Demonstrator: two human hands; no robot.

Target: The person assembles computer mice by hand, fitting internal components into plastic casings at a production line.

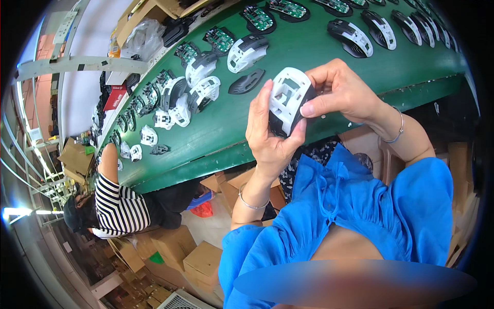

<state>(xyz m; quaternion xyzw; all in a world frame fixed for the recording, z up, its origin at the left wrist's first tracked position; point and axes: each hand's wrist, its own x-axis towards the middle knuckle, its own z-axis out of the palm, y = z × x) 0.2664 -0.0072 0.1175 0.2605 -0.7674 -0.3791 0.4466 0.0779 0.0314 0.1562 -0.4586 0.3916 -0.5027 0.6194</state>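
Between my two hands, above the green bench's near edge, is a white and black computer mouse shell [286,98] with openings in its white face. My left hand [267,121] wraps its left side, fingers up along the edge and thumb at the bottom. From the right, my right hand [342,92] pinches the shell's dark side, thumb on the front. Just left of the shell, a loose black oval cover [247,82] lies on the bench. Beyond that is a white and black mouse shell [248,53].
The green bench [288,46] carries mouse bases with green circuit boards [259,19] at the back. Several assembled shells [351,38] stand at the right; white shells [175,109] cluster left. A co-worker in a striped top [121,208] sits at left. Cardboard boxes [203,265] stand below.
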